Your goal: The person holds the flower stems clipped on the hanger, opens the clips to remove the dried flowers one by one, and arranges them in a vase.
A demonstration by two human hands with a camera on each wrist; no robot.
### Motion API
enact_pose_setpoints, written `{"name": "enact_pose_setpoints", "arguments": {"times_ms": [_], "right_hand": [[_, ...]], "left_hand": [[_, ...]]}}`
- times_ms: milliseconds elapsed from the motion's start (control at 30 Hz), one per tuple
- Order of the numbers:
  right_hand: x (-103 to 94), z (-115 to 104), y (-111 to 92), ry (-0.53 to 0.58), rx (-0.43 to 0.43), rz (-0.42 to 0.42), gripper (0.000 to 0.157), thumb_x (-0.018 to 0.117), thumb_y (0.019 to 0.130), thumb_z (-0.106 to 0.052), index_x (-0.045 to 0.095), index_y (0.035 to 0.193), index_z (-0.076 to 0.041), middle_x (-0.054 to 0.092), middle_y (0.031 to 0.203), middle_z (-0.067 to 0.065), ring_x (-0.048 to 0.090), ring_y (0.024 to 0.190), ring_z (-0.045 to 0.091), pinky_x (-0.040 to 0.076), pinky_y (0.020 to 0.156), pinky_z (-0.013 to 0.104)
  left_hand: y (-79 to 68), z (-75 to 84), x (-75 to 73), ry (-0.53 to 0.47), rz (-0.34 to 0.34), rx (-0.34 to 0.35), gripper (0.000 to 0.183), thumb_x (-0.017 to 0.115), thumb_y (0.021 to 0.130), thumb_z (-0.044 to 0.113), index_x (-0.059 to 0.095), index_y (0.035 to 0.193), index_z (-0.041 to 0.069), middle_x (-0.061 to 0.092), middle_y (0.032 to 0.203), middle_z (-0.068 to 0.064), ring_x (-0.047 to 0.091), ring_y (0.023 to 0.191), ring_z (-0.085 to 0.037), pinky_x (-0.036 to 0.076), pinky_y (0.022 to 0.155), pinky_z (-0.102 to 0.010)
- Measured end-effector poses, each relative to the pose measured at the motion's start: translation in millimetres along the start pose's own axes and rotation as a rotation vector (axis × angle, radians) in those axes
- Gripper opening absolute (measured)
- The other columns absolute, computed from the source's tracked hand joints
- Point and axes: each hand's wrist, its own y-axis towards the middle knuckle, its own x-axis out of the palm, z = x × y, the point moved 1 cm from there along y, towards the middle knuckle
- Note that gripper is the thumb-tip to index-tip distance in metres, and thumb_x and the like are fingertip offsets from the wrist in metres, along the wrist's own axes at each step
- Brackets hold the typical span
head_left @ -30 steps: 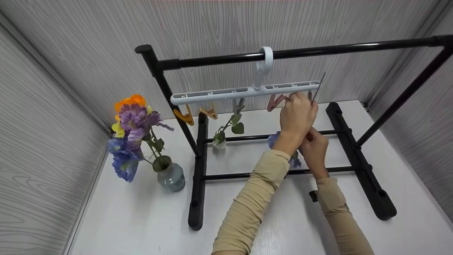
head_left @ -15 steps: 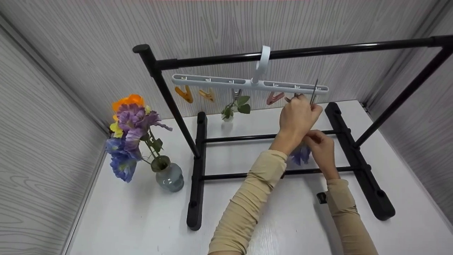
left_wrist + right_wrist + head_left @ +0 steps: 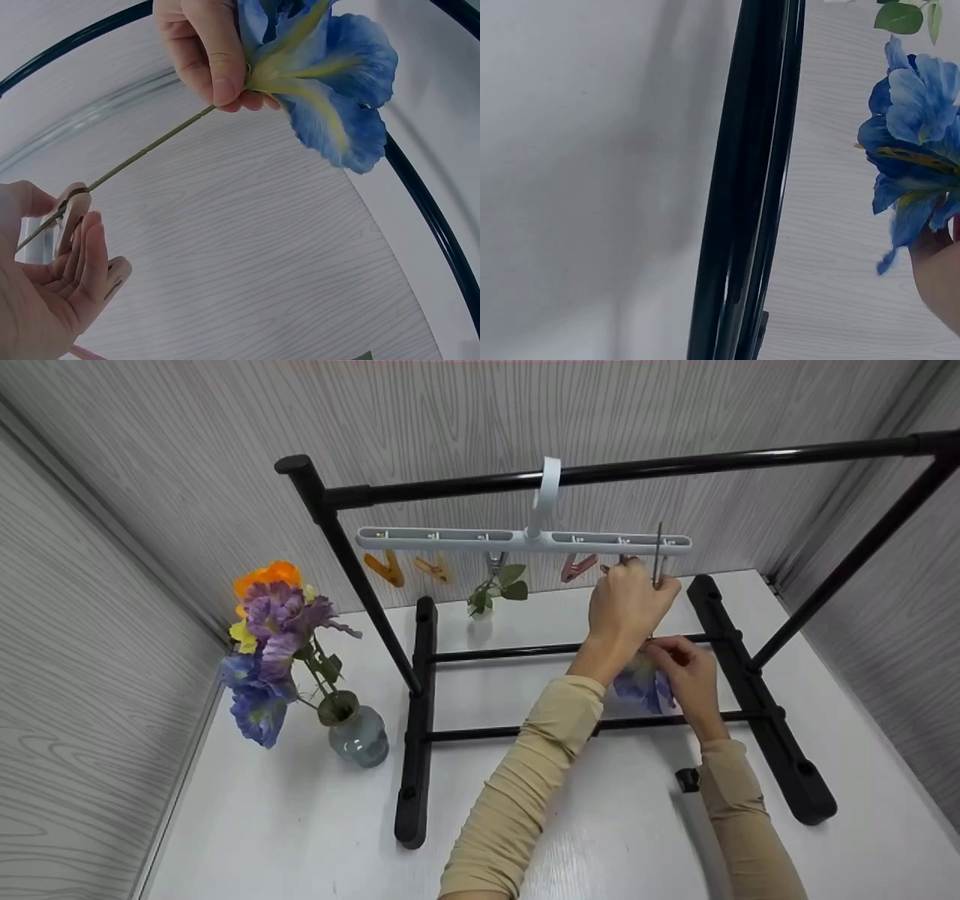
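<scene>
In the head view my left hand is up under the right part of the white clip hanger. The left wrist view shows that hand pinching a brownish clip, with a thin green flower stem passing through at its mouth. My right hand pinches the stem just behind the blossom of a blue artificial flower. The flower hangs head down, its petals spread. In the right wrist view the blossom hides most of the right hand's fingers.
A black rack carries the hanger. Orange clips, a pink clip and a grey clip with a leafy white flower hang from it. A glass vase of coloured flowers stands left. A small black object lies near the right sleeve.
The hanger has swung, its left end rising and its right end dropping slightly. My right hand has shifted a little right and down, with the blue blossom. The left hand keeps its grip.
</scene>
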Motion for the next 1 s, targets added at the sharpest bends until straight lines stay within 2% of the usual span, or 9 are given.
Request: {"name": "enact_pose_setpoints", "arguments": {"times_ms": [133, 267, 467, 533, 633, 733, 900, 1000], "right_hand": [[-2.2, -3.1, -0.3, -0.007, -0.020, 0.017, 0.013, 0.071, 0.095, 0.004, 0.072, 0.102, 0.015, 0.073, 0.088, 0.011, 0.057, 0.067, 0.008, 0.045, 0.060, 0.018], [-4.8, -4.1, -0.4, -0.015, -0.040, 0.024, 0.012, 0.071, 0.094, 0.006, 0.072, 0.101, 0.017, 0.071, 0.084, 0.003, 0.057, 0.067, 0.008, 0.046, 0.061, 0.018], [-9.0, -1.6, -2.7, -0.068, -0.039, 0.018, 0.010, 0.071, 0.094, 0.006, 0.073, 0.098, 0.015, 0.071, 0.086, 0.009, 0.059, 0.069, 0.009, 0.048, 0.063, 0.018], [-11.9, 3.6, -5.1, -0.103, -0.030, 0.007, 0.010, 0.070, 0.094, 0.007, 0.073, 0.098, 0.015, 0.072, 0.088, 0.014, 0.060, 0.071, 0.008, 0.048, 0.064, 0.018], [-19.0, 23.9, -7.5, -0.132, -0.012, -0.008, 0.010, 0.070, 0.093, 0.008, 0.073, 0.099, 0.015, 0.072, 0.091, 0.020, 0.060, 0.072, 0.007, 0.048, 0.064, 0.017], [-27.6, 43.8, -9.0, -0.172, -0.030, -0.033, 0.007, 0.072, 0.092, 0.009, 0.075, 0.098, 0.012, 0.072, 0.090, 0.023, 0.059, 0.072, 0.005, 0.047, 0.064, 0.015], [-41.8, 55.6, -14.2, -0.318, -0.156, -0.100, 0.007, 0.075, 0.089, 0.011, 0.076, 0.094, 0.006, 0.072, 0.085, 0.018, 0.059, 0.070, 0.004, 0.046, 0.064, 0.011], [-48.9, 55.0, -17.8, -0.429, -0.255, -0.140, 0.012, 0.075, 0.086, 0.016, 0.075, 0.092, 0.006, 0.071, 0.082, 0.015, 0.060, 0.070, 0.007, 0.044, 0.065, 0.009]], "left_hand": [[1.1, 0.3, -0.1, 0.009, 0.002, -0.004, 0.025, 0.064, 0.096, 0.029, 0.058, 0.078, 0.014, 0.055, 0.068, 0.003, 0.049, 0.053, -0.007, 0.040, 0.047, -0.020], [0.8, -1.6, 1.0, -0.014, 0.019, 0.021, 0.023, 0.064, 0.096, 0.028, 0.060, 0.081, 0.011, 0.054, 0.069, 0.003, 0.047, 0.052, -0.006, 0.038, 0.046, -0.019], [0.8, -4.0, 3.4, -0.058, 0.068, 0.060, 0.019, 0.065, 0.095, 0.025, 0.061, 0.084, 0.010, 0.055, 0.071, 0.001, 0.048, 0.056, -0.008, 0.041, 0.049, -0.021], [1.4, -3.8, 3.0, -0.078, 0.088, 0.074, 0.021, 0.066, 0.095, 0.024, 0.059, 0.080, 0.011, 0.054, 0.069, 0.001, 0.048, 0.057, -0.009, 0.042, 0.050, -0.022], [2.3, -3.6, 2.6, -0.093, 0.124, 0.103, 0.027, 0.067, 0.094, 0.022, 0.052, 0.073, 0.014, 0.053, 0.067, 0.002, 0.046, 0.056, -0.009, 0.042, 0.051, -0.024], [3.2, -4.3, 3.8, -0.082, 0.163, 0.129, 0.031, 0.067, 0.093, 0.021, 0.046, 0.071, 0.016, 0.049, 0.065, 0.003, 0.042, 0.056, -0.008, 0.038, 0.050, -0.023], [2.7, -7.0, 7.3, -0.051, 0.213, 0.175, 0.025, 0.066, 0.094, 0.018, 0.055, 0.072, 0.013, 0.045, 0.064, 0.003, 0.034, 0.055, -0.008, 0.028, 0.049, -0.021], [2.2, -8.8, 10.0, 0.002, 0.246, 0.199, 0.019, 0.066, 0.094, 0.017, 0.063, 0.076, 0.011, 0.048, 0.064, 0.003, 0.033, 0.055, -0.007, 0.030, 0.049, -0.021]]}}
